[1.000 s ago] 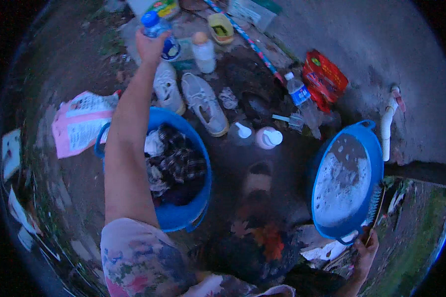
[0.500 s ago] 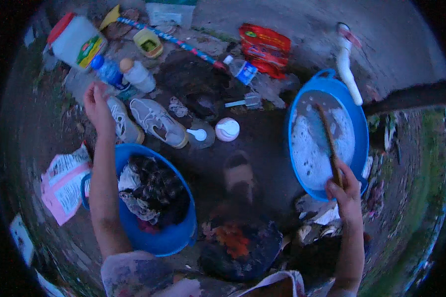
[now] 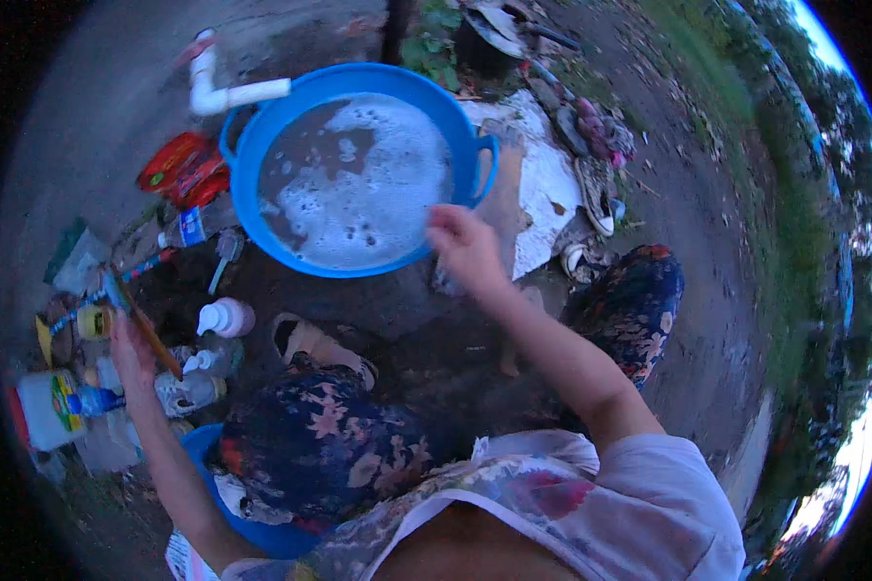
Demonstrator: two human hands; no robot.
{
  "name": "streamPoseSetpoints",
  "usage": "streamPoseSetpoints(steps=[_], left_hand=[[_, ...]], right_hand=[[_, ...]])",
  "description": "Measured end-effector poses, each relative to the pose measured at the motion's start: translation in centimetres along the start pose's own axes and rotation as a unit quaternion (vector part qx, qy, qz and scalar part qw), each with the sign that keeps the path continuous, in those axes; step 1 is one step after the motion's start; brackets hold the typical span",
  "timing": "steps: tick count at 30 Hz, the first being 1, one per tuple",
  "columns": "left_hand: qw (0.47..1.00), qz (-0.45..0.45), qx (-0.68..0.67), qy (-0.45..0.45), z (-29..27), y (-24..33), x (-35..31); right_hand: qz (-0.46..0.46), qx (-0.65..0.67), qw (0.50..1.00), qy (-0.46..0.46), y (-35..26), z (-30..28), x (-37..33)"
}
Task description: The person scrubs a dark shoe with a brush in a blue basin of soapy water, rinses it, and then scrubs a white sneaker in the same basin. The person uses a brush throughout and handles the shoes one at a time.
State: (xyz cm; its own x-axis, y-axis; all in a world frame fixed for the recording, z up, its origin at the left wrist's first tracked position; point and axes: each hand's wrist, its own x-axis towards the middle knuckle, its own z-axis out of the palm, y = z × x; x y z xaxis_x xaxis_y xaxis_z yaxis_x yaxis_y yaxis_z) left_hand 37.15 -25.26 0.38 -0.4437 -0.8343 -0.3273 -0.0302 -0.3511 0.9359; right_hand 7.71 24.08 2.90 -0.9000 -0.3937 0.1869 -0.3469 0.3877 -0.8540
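Observation:
At the left, my left hand (image 3: 133, 351) is closed on a long wooden-handled brush (image 3: 150, 334), which slants beside the bottles and shoes. My right hand (image 3: 467, 247), slightly blurred, is at the near right rim of a round blue tub (image 3: 344, 268). Its fingers look curled, with nothing visible in them; I cannot tell whether they touch the rim. Cloudy water with white suds (image 3: 383, 184) fills much of the tub. A pale shoe (image 3: 186, 393) lies near my left forearm, partly hidden.
A white pipe (image 3: 237, 95) reaches the tub's far left rim. A pump bottle (image 3: 227, 318), a small scrub brush (image 3: 227, 254) and a red packet (image 3: 186, 167) are on the left. Another blue basin (image 3: 271, 535) sits beside my knee. Worn shoes (image 3: 599, 194) lie at right.
The view has swung right, bringing the sudsy tub to the middle. The wooden-handled brush has passed from my right hand to my left. My right hand is now at the tub's near rim.

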Motion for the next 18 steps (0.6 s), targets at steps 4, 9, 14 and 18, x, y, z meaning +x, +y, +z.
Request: streamPoseSetpoints(steps=[4,9,14,18], left_hand=[[0.96,0.124,0.237,0.078,-1.0,-0.5,3.7],[0.963,0.137,0.229,-0.049,12.2,6.9,-6.2],[0.904,0.221,0.321,-0.178,24.4,12.1,-18.2],[0.815,0.266,0.419,-0.297,32.1,11.6,-25.0]], right_hand=[[0.368,-0.2,0.907,0.036,10.5,-8.3,-3.5],[0.368,-0.244,0.895,0.055,17.3,-8.1,-5.5],[0.428,-0.149,0.888,0.073,20.3,-6.7,-3.4],[0.498,-0.141,0.853,0.063,19.6,-6.8,-2.2]])
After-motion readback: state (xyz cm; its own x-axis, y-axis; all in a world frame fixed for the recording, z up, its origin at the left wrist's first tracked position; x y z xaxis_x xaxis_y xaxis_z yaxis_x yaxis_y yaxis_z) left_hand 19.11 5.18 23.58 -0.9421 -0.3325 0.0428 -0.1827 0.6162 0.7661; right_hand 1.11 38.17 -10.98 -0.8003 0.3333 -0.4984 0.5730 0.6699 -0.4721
